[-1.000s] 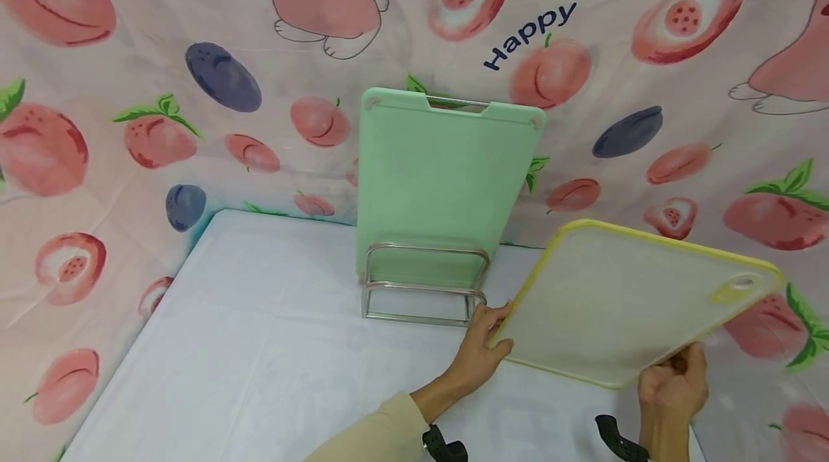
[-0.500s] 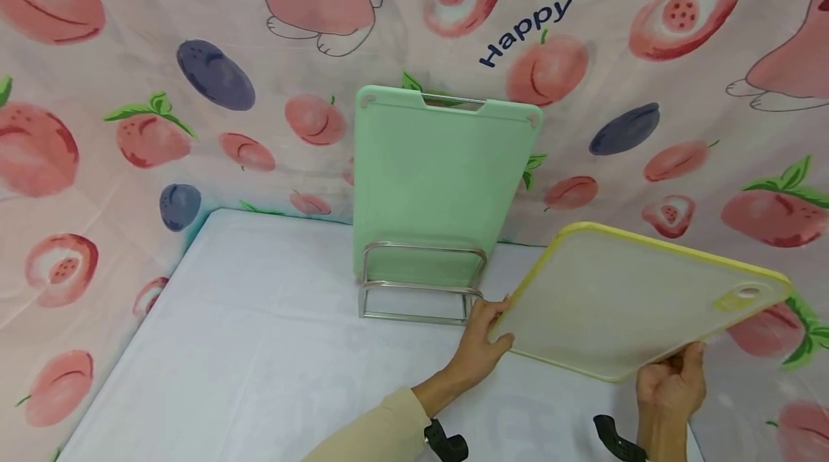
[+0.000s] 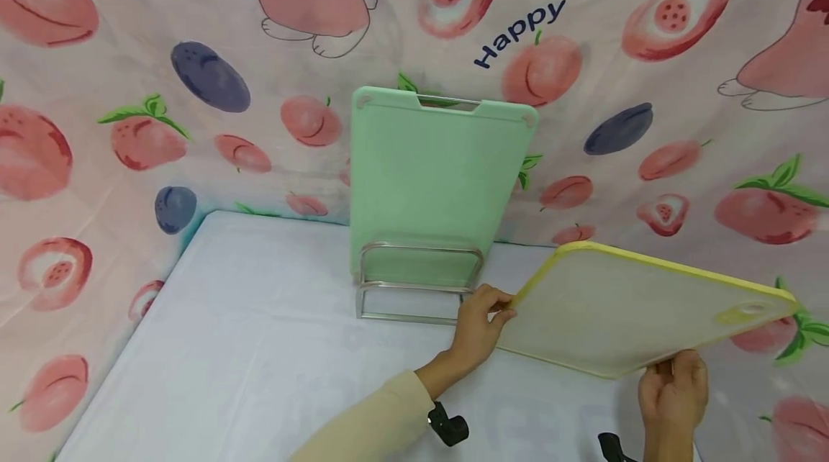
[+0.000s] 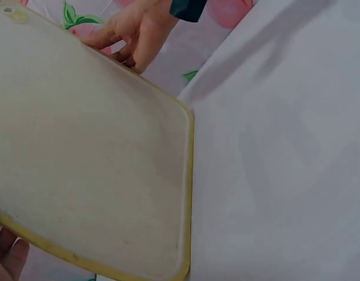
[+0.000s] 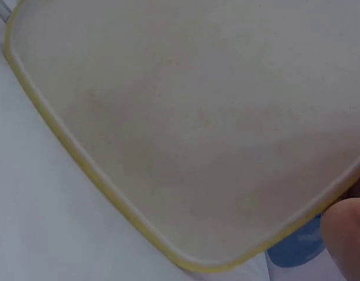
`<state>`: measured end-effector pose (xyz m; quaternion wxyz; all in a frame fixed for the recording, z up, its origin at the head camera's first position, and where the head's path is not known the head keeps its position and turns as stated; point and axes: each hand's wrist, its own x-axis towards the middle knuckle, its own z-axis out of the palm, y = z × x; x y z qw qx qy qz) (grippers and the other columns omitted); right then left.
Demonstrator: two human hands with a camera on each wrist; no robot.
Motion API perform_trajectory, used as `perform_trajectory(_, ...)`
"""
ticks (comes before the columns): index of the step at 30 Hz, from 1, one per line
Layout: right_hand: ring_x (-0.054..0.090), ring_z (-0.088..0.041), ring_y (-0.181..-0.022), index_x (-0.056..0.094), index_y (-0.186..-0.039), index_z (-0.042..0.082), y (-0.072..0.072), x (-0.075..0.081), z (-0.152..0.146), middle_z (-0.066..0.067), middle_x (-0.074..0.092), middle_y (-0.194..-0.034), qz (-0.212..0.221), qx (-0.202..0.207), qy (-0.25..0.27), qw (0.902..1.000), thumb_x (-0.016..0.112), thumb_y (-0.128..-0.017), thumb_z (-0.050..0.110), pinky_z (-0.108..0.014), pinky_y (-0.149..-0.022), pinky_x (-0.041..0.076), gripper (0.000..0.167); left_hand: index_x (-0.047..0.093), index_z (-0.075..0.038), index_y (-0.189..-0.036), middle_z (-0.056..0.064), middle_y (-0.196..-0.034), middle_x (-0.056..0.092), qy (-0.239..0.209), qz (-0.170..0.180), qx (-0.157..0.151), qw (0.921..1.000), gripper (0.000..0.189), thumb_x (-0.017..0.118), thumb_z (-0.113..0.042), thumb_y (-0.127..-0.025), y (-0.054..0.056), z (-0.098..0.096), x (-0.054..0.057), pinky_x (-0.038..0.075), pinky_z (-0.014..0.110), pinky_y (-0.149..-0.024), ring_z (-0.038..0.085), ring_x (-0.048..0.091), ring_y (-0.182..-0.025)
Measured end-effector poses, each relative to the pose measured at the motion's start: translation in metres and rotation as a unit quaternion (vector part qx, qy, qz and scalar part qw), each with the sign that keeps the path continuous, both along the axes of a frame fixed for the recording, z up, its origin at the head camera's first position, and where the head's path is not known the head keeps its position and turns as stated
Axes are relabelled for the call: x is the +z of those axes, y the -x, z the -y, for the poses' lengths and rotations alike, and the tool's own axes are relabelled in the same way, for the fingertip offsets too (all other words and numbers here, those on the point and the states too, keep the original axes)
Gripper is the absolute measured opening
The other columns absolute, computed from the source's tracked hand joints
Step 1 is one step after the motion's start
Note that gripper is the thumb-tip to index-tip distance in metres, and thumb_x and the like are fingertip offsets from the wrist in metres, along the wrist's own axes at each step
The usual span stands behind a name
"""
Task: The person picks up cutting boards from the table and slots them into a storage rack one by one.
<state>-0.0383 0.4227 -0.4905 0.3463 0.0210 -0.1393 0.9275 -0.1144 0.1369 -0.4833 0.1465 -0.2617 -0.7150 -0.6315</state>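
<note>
A pale cutting board (image 3: 635, 311) with a yellow rim is held tilted above the right part of the table. At its left edge my left hand (image 3: 478, 325) pinches the rim, thumb to the near side. My right hand (image 3: 675, 390) grips the lower edge towards the right; its thumb (image 5: 346, 234) shows at the rim in the right wrist view. Just left of my left hand stands a wire rack (image 3: 421, 286). Upright in the rack is a mint-green cutting board (image 3: 437, 181) with a handle slot on top. The board's underside is hidden in the head view.
White cloth covers the table (image 3: 259, 347). A printed curtain (image 3: 388, 16) with fruit drawings rises behind and along the sides. The table's left edge runs diagonally, and its back edge passes behind the rack.
The yellow-rimmed board has tipped flatter, its far edge coming down. My left hand has shifted up slightly along the board's left side. The head view has drifted a little.
</note>
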Motion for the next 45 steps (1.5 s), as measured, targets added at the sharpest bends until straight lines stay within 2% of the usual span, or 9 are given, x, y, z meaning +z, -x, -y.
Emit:
perform_trajectory(3, 0.061, -0.033, -0.081, 0.055, -0.103, -0.017, -0.008, -0.001, 0.003, -0.026, 0.06, -0.093, 0.036, -0.03, -0.016, 0.9988, 0.048, -0.09, -0.012, -0.039, -0.076, 0.05, 0.015, 0.068, -0.003, -0.099, 0.006, -0.087, 0.062, -0.002, -0.017, 0.017, 0.9997, 0.021, 0.075, -0.002, -0.079, 0.0, 0.0, 0.002, 0.05, 0.012, -0.074, 0.013, 0.062, -0.082)
perform_trajectory(6, 0.062, -0.032, -0.085, 0.059, -0.109, -0.015, -0.013, -0.003, 0.004, -0.024, 0.063, -0.096, 0.054, -0.037, -0.026, 0.9975, 0.046, -0.09, -0.015, -0.038, -0.077, 0.051, 0.022, 0.069, -0.003, -0.1, 0.006, -0.088, 0.064, -0.007, -0.027, 0.011, 0.9995, 0.022, 0.075, -0.001, -0.079, 0.0, 0.001, 0.003, 0.051, 0.012, -0.072, 0.012, 0.064, -0.083)
perform_trajectory(13, 0.062, -0.034, -0.093, 0.063, -0.103, -0.015, -0.012, -0.006, 0.002, -0.027, 0.063, -0.101, -0.004, 0.029, 0.031, 0.9991, 0.04, -0.094, -0.01, -0.034, -0.1, 0.042, 0.026, 0.074, -0.002, -0.097, 0.006, -0.089, 0.072, -0.022, -0.028, 0.005, 0.9994, 0.02, 0.076, -0.001, -0.077, 0.003, 0.004, 0.004, 0.051, 0.012, -0.067, 0.008, 0.067, -0.08)
perform_trajectory(18, 0.061, -0.035, -0.089, 0.063, -0.102, -0.018, -0.01, -0.005, 0.003, -0.029, 0.062, -0.099, -0.006, 0.029, 0.041, 0.9987, 0.038, -0.094, -0.01, -0.036, -0.096, 0.045, 0.027, 0.074, 0.002, -0.093, 0.01, -0.085, 0.072, -0.071, -0.008, 0.006, 0.9974, 0.018, 0.076, 0.003, -0.075, 0.002, 0.001, 0.007, 0.055, 0.019, -0.065, 0.019, 0.069, -0.075)
perform_trajectory(22, 0.06, -0.034, -0.088, 0.064, -0.1, -0.017, -0.012, -0.002, 0.002, -0.027, 0.062, -0.097, -0.001, 0.026, 0.042, 0.9988, 0.04, -0.094, -0.01, -0.035, -0.095, 0.045, 0.026, 0.072, 0.007, -0.089, 0.016, -0.082, 0.071, -0.098, 0.007, -0.004, 0.9951, 0.017, 0.075, 0.01, -0.073, -0.001, 0.003, 0.024, 0.057, 0.028, -0.064, 0.03, 0.069, -0.072)
perform_trajectory(27, 0.06, -0.033, -0.089, 0.064, -0.1, -0.016, -0.014, 0.004, -0.001, -0.026, 0.063, -0.096, -0.025, 0.023, -0.001, 0.9994, 0.039, -0.094, -0.009, -0.032, -0.095, 0.044, 0.026, 0.07, 0.012, -0.088, 0.023, -0.081, 0.069, -0.098, -0.009, -0.018, 0.995, 0.015, 0.072, 0.015, -0.073, -0.007, 0.009, 0.05, 0.057, 0.031, -0.063, 0.034, 0.068, -0.071)
perform_trajectory(34, 0.057, -0.034, -0.08, 0.06, -0.099, -0.019, -0.009, 0.014, 0.0, -0.027, 0.061, -0.091, -0.04, 0.016, -0.005, 0.9991, 0.042, -0.092, -0.011, -0.038, -0.077, 0.048, 0.021, 0.071, 0.011, -0.087, 0.021, -0.08, 0.069, -0.081, -0.036, -0.007, 0.996, 0.016, 0.073, 0.015, -0.072, -0.004, 0.013, 0.062, 0.056, 0.024, -0.064, 0.031, 0.068, -0.07)
perform_trajectory(40, 0.056, -0.035, -0.08, 0.059, -0.099, -0.021, 0.001, 0.022, 0.005, -0.028, 0.06, -0.091, -0.049, 0.034, -0.014, 0.9981, 0.04, -0.093, -0.011, -0.039, -0.079, 0.046, 0.022, 0.07, 0.014, -0.087, 0.024, -0.08, 0.069, -0.099, -0.037, -0.011, 0.9943, 0.016, 0.072, 0.015, -0.072, 0.006, 0.021, 0.071, 0.058, 0.034, -0.062, 0.035, 0.068, -0.07)
perform_trajectory(45, 0.055, -0.035, -0.084, 0.057, -0.103, -0.021, 0.009, 0.026, 0.008, -0.029, 0.059, -0.094, -0.076, 0.06, -0.043, 0.9944, 0.036, -0.095, -0.01, -0.039, -0.085, 0.044, 0.025, 0.069, 0.015, -0.089, 0.025, -0.082, 0.068, -0.103, -0.04, -0.018, 0.9937, 0.016, 0.071, 0.017, -0.073, 0.012, 0.026, 0.079, 0.058, 0.034, -0.063, 0.036, 0.068, -0.07)
